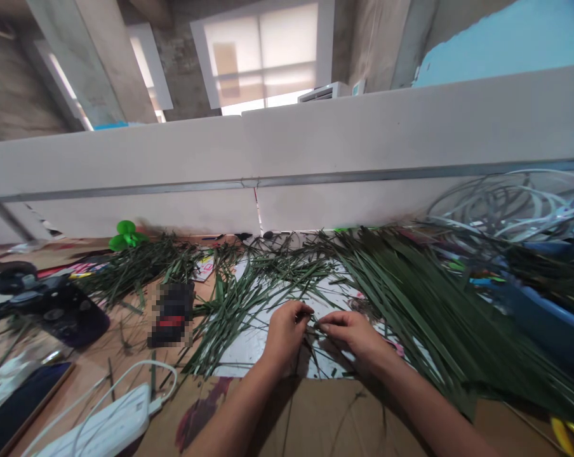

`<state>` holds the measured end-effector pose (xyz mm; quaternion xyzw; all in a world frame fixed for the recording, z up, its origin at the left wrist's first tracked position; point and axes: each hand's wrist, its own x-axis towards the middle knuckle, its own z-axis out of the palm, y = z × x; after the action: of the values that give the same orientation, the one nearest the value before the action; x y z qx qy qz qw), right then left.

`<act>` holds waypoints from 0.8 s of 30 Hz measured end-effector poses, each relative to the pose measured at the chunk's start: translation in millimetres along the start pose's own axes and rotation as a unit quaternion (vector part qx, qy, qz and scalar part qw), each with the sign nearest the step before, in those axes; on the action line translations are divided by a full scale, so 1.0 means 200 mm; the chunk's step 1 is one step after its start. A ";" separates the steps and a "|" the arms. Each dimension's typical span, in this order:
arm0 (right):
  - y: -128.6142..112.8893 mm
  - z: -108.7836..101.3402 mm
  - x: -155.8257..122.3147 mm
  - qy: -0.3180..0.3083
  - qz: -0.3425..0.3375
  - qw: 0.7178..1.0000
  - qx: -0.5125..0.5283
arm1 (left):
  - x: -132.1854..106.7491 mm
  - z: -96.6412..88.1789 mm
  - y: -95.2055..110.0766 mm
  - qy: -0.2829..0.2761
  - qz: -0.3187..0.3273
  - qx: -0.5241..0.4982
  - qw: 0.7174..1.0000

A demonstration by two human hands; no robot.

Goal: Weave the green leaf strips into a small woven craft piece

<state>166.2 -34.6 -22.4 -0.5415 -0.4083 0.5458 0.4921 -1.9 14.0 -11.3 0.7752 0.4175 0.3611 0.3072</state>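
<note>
The left hand (284, 327) and right hand (356, 333) pinch a thin, dark-green leaf strip (314, 322) between them, equally near, its long axis unclear.

Thin dark-green strip (314, 322) at the fingers (335, 317), exact shape too small to tell. Narrow loose green strips (242, 304) lie criss-crossed to the left; long green leaves (434, 298) lie flat, overlapping, slanted on the right.
</note>
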 end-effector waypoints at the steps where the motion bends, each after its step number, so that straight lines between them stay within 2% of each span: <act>1: 0.01 -0.01 0.01 -0.006 -0.002 1.000 -0.020 | 0.00 0.00 0.00 -0.005 0.000 -0.004 1.000; 6: 0.03 -0.05 0.03 -0.021 -0.043 0.988 -0.144 | 0.03 -0.06 -0.01 0.028 -0.029 -0.016 0.999; 9: 0.03 -0.08 0.03 0.001 -0.089 0.973 -0.211 | 0.04 -0.13 -0.01 0.039 -0.071 0.033 0.996; 13: 0.03 -0.09 0.03 0.020 -0.098 0.967 -0.236 | 0.05 -0.18 -0.01 -0.017 -0.122 0.140 0.982; 16: 0.04 -0.08 0.04 0.014 -0.095 0.967 -0.236 | 0.05 -0.17 -0.02 -0.071 -0.130 0.192 0.970; 20: 0.08 -0.07 0.05 0.002 -0.104 0.966 -0.238 | 0.03 -0.14 -0.02 -0.107 -0.134 0.197 0.965; 24: 0.09 -0.05 0.05 -0.011 -0.097 0.968 -0.230 | 0.02 -0.11 -0.01 -0.109 -0.134 0.196 0.965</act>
<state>176.0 -29.6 -42.6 -0.5918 -0.5785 0.3931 0.4007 -19.9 22.6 0.2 0.7918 0.5442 0.1415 0.2385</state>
